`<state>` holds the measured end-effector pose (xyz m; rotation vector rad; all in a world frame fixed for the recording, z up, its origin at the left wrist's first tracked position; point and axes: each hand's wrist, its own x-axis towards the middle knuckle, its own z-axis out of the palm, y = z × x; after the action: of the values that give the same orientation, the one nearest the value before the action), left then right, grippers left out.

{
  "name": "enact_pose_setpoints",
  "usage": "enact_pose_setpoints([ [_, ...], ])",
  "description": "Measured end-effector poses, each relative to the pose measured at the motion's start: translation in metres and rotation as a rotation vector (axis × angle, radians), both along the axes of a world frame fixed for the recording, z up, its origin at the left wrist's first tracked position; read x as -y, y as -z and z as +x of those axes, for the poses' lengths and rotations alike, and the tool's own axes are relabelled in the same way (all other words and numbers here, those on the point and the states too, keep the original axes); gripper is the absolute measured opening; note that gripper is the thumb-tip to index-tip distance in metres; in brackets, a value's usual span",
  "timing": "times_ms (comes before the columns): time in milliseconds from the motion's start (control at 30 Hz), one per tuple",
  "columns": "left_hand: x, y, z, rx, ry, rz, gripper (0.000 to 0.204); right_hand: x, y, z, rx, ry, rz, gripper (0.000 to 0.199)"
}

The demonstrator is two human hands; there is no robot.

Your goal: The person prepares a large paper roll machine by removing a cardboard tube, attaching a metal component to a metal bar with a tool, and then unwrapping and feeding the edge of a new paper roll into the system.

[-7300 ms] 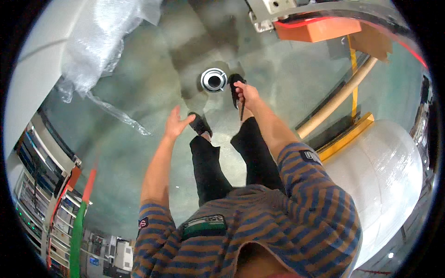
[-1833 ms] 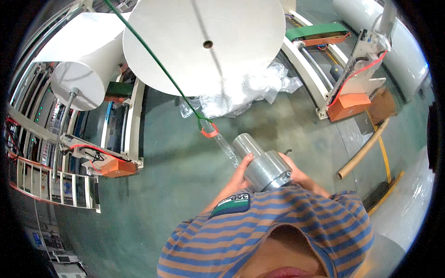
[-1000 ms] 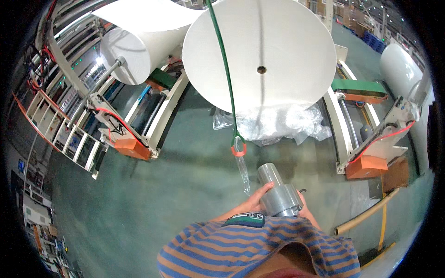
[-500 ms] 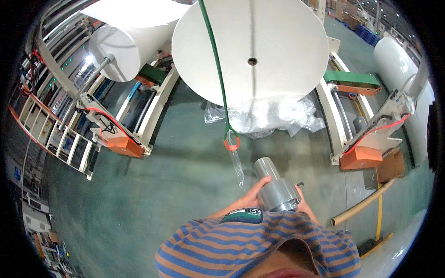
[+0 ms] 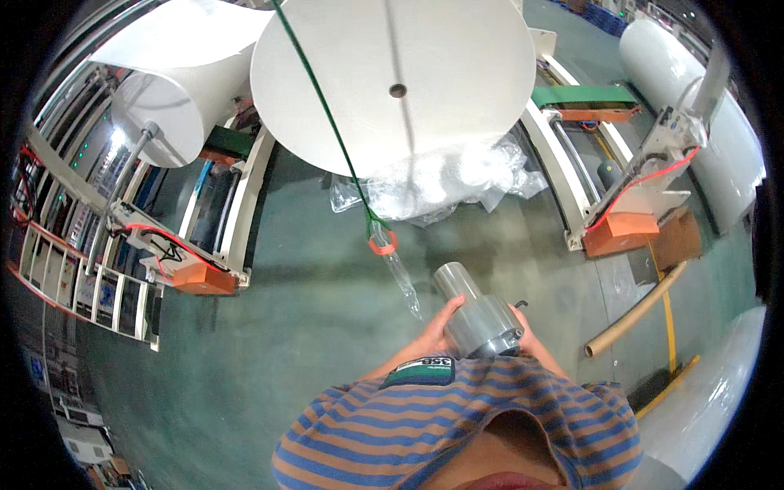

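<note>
In front of my chest I hold a stepped grey metal cylinder [image 5: 482, 320], its narrower end tilted away from me and to the left. My left hand [image 5: 443, 323] is closed around its left side, with the thumb on the step. On the opposite side my right hand [image 5: 528, 335] grips it near a small dark lever; most of those fingers are hidden. Ahead stands a huge white paper roll [image 5: 343, 90] with a small round core hole [image 5: 398, 91] in its face. A green strap [image 5: 323, 98] hangs before the roll, ending in an orange loop [image 5: 382, 242].
Crumpled clear plastic [image 5: 441, 184] lies under the roll. Stand frames with orange end blocks [image 5: 208, 278] flank it left and right. Another white roll on a shaft [image 5: 155, 114] is at the left. Cardboard tubes [image 5: 633, 314] and wrapped rolls [image 5: 690, 106] lie at the right.
My view has shifted, so the big roll and strap appear farther left. Both hands still grip the metal cylinder, which sits slightly higher and farther left in the picture.
</note>
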<state>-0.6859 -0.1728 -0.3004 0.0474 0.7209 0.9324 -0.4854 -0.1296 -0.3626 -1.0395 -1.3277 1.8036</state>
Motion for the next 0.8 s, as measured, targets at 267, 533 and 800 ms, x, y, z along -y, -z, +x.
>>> enact_pose_setpoints([
  [267,-0.003,-0.003,0.005,-0.033,0.019,-0.077,0.080,0.006,0.038,0.013,-0.062,0.111,-0.206,0.029],
  [533,0.000,-0.019,0.008,-0.102,0.000,-0.081,0.081,0.012,-0.022,0.003,-0.224,0.086,-0.450,0.037],
  [800,0.005,-0.011,0.009,-0.108,-0.029,-0.058,0.075,0.007,0.004,0.006,-0.263,-0.040,-0.253,0.039],
])
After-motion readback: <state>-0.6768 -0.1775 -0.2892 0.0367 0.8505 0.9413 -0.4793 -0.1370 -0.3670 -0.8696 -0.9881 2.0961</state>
